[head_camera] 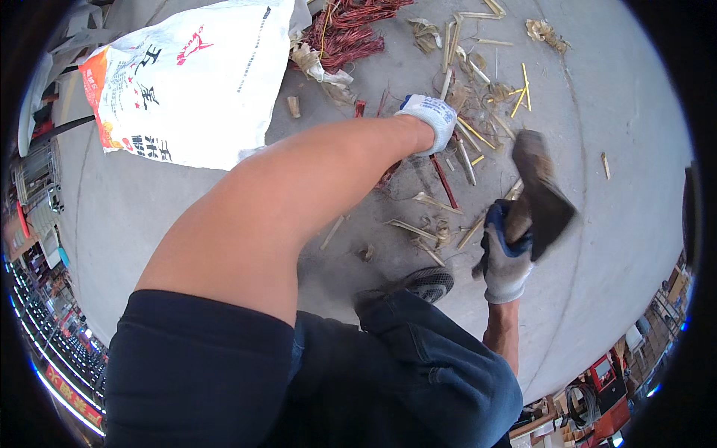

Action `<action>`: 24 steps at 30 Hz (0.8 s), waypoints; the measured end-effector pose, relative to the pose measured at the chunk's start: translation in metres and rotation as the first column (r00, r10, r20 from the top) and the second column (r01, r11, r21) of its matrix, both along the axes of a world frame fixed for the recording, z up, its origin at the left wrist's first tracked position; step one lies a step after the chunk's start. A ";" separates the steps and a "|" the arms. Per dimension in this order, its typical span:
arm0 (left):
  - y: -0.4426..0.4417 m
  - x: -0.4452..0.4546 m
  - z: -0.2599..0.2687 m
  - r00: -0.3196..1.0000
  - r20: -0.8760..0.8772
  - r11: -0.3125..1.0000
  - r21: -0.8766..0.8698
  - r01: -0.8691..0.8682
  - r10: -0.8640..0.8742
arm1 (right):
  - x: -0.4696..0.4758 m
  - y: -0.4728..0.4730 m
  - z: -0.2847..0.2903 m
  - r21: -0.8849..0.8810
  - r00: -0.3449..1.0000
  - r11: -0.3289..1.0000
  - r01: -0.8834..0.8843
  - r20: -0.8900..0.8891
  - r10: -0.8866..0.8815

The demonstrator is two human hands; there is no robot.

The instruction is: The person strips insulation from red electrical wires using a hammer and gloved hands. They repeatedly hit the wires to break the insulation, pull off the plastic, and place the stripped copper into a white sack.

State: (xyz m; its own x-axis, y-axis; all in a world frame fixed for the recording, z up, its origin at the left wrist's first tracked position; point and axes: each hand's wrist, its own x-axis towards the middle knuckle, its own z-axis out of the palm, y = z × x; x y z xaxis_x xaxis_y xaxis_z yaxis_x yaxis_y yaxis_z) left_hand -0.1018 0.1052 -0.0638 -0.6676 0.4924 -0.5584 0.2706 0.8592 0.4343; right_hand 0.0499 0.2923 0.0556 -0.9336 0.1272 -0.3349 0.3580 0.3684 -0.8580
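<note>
My left hand (428, 120), in a white and blue work glove, reaches down over dark red enamelled copper wire. Its fingers are hidden behind the back of the glove, so I cannot see whether they grip the wire. A stiff red length of wire (444, 182) sticks out below the wrist. My right hand (507, 252), also gloved, is closed around the wooden handle (518, 221) of a hatchet-like tool. Motion blurs its broad dark head (546, 196), held to the right of the scraps.
A white woven sack (196, 89) bearing print lies at upper left. Beside it is a heap of red copper wire (350, 36). Yellow strips (525, 89), pale insulation sleeves (465, 162) and torn paper scraps (425, 33) litter the concrete floor. My shoe (431, 284) is close below.
</note>
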 end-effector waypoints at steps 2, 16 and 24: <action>0.002 0.001 0.003 1.000 -0.014 1.000 -0.007 -0.003 0.003 | 0.004 0.005 -0.012 -0.033 0.998 0.999 0.032 -0.055 -0.034; 0.017 0.001 -0.006 0.998 -0.018 0.998 -0.019 0.056 -0.056 | 0.017 0.037 -0.078 0.453 0.966 0.868 -0.203 -0.053 0.254; 0.000 0.008 -0.003 0.999 0.026 0.999 -0.028 -0.032 0.033 | 0.020 0.026 -0.050 0.256 0.995 0.962 -0.098 0.035 0.092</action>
State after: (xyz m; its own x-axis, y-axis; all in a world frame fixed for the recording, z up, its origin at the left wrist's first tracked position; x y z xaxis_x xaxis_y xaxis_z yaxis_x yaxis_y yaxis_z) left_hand -0.0933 0.1050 -0.0663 -0.6677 0.4547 -0.5893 0.2308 0.8792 0.4168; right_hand 0.0696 0.3179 0.0051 -0.9382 0.1225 -0.3236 0.3285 0.6087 -0.7222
